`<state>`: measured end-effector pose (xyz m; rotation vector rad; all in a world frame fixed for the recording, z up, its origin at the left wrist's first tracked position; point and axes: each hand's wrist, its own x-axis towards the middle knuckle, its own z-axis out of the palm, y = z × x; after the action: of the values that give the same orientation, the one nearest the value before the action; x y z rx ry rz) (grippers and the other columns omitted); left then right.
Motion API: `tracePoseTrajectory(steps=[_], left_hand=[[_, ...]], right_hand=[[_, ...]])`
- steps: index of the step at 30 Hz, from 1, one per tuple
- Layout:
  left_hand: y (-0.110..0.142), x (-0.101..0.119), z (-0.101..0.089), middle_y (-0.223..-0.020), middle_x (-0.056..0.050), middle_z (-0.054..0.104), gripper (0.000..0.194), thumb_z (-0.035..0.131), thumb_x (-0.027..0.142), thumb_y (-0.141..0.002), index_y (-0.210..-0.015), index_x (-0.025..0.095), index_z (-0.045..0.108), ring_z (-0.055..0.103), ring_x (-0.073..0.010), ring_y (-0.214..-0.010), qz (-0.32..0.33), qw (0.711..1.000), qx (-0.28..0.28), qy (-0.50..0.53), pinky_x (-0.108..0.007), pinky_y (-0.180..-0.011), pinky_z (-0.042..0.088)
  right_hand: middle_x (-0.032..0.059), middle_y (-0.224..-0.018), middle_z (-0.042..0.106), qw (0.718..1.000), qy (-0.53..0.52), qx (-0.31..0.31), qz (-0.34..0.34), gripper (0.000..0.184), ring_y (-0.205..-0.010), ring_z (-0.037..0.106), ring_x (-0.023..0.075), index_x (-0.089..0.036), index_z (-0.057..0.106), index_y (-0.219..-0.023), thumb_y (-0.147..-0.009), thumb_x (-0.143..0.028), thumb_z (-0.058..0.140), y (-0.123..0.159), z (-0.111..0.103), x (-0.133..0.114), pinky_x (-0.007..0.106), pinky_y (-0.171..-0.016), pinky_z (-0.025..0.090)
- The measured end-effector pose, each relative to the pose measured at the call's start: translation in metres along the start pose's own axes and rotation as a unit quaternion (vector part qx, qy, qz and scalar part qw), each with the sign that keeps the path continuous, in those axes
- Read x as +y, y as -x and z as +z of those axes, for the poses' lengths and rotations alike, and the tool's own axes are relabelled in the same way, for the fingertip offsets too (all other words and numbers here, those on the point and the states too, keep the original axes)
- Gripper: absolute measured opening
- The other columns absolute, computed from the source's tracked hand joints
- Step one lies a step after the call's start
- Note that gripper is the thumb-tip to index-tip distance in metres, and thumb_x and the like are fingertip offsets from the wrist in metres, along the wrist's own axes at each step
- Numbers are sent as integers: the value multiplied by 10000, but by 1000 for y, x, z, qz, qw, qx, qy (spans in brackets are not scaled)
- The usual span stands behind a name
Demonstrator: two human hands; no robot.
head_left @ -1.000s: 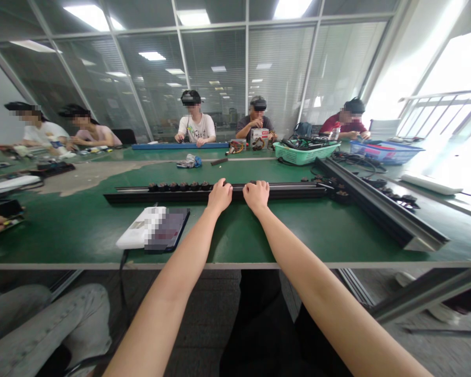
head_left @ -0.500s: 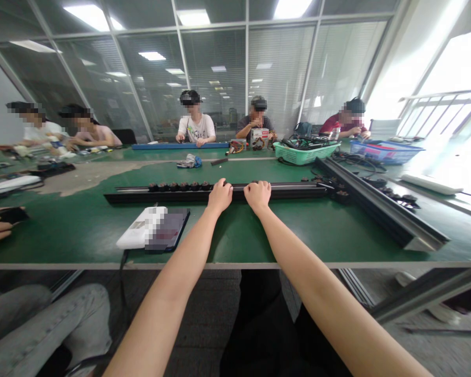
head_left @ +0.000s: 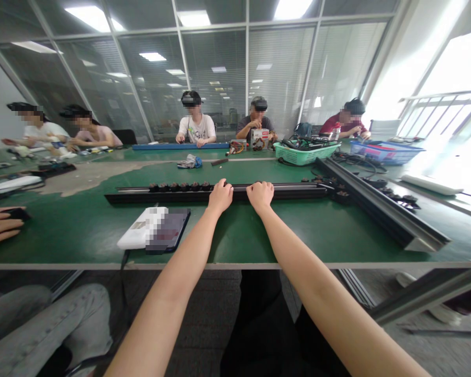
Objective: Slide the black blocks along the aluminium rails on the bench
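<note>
Rightward, the right hand has shifted slightly; it and the left hand curl over the black extrusion rail, grip unclear. The rail's long axis runs crosswise, with open green tabletop between it and the near edge.

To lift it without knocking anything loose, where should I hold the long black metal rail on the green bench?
Probably hold the long black metal rail at its bare stretch, right of the row of round black fittings, from the near side, where the right hand rests: it lies flat, and nothing sits on that part.
</note>
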<state>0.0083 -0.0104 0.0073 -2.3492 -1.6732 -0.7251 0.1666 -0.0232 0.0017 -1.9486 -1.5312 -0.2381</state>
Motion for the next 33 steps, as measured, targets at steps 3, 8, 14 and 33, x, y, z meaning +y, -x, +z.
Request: tracePoseTrajectory(steps=[3, 8, 14, 33], left_hand=[[0, 0, 0, -1573, -149, 506, 364, 408, 288, -1093, -1247, 179, 719, 525, -306, -1418, 2, 1000, -1, 1, -447, -1134, 514], [0, 1, 0, -1582, -147, 501, 365, 411, 284, -1095, -1258, 164, 715, 524, -299, -1427, 1, 1000, -7, -7, -436, -1171, 485], [0, 1, -1, -1576, -143, 509, 365, 413, 290, -1093, -1256, 175, 719, 533, -308, -1415, 3, 1000, -4, -14, -448, -1147, 505], [-1, 1, -1, -1581, -150, 498, 371, 410, 284, -1095, -1278, 167, 710, 517, -318, -1427, 0, 1000, -12, -6, -462, -1143, 510]], right_hand=[[222, -1146, 748, 1000, 2, -6, 8, 435, -1141, 622, 338, -92, 827, -1106, -997, -281, 451, 0, -2, 0, 433, -1051, 394], [228, -1167, 743, 1000, 8, -13, 15, 422, -1170, 614, 340, -83, 817, -1118, -994, -272, 461, 0, -5, -1, 460, -1090, 374], [245, -1169, 742, 1000, 6, -11, 20, 417, -1181, 616, 358, -74, 818, -1109, -983, -271, 473, -1, -6, -2, 501, -1120, 356], [253, -1187, 710, 999, 3, 12, 38, 461, -1144, 632, 345, -82, 816, -1140, -1018, -262, 409, -6, -6, 9, 510, -1143, 342]])
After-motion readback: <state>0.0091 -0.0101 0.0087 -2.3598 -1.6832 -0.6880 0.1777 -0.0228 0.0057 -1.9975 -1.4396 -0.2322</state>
